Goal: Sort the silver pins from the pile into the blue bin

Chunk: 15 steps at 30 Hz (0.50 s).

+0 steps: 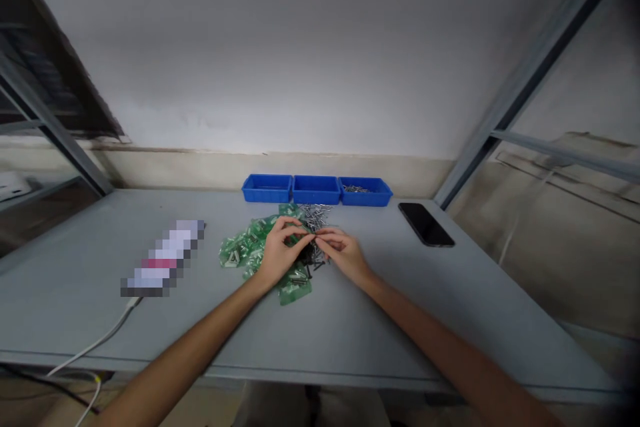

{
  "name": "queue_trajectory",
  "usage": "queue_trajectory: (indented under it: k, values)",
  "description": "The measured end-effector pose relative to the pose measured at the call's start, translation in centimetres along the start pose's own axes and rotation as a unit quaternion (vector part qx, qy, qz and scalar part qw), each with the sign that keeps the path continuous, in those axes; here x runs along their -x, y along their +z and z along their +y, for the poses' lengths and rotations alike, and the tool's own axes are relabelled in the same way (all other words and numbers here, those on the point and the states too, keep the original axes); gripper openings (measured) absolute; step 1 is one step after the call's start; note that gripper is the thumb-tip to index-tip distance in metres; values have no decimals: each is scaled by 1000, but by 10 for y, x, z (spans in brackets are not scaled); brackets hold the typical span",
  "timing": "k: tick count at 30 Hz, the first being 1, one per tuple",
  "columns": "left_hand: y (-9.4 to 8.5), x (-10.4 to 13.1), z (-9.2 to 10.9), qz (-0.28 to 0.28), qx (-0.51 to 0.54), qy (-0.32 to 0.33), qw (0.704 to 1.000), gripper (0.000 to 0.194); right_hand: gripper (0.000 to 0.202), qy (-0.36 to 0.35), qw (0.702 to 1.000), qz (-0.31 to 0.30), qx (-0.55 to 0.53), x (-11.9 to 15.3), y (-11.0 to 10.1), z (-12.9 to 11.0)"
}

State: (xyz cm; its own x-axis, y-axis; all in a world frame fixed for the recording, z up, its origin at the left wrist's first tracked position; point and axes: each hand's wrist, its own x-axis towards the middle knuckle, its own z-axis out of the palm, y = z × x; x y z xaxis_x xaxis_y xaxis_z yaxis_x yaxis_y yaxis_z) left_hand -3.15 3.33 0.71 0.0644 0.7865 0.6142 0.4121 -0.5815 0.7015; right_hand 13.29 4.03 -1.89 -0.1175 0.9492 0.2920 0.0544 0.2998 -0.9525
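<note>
Green bags (256, 240), silvery fasteners (315, 215) — plain blue trays (316, 199).

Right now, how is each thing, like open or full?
Left blue bin: open
Middle blue bin: open
Right blue bin: open, partly filled
Loose metal fasteners: piled
Green bags: heaped, some filled
Black smartphone: flat, screen dark
White cable: seemingly plugged into pixelated device
Left hand: curled inward
Right hand: curled inward

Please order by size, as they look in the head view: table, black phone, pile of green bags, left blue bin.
1. Table: largest.
2. Pile of green bags, partly behind the left hand.
3. Black phone and left blue bin: too alike to rank.
</note>
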Motion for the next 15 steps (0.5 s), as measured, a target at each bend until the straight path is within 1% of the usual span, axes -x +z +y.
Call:
queue_trajectory:
  k: [4,7,9,13,15]
  values:
    - [-1,0,0,-19,-39,43,998,11,25,40,998,47,-3,-2,-3,0]
    - [0,1,-1,-34,-52,61,996,11,25,57,997,58,9,-3,-4,-3]
    - [1,2,-1,-45,-55,74,995,11,23,44,998,51,13,-2,-4,-6]
    - [3,4,-2,-74,-51,80,993,10,19,-25,999,5,47,0,-6,-12]
    - [4,6,-2,-82,-51,77,992,10,15,-50,996,-4,75,1,-7,-16]
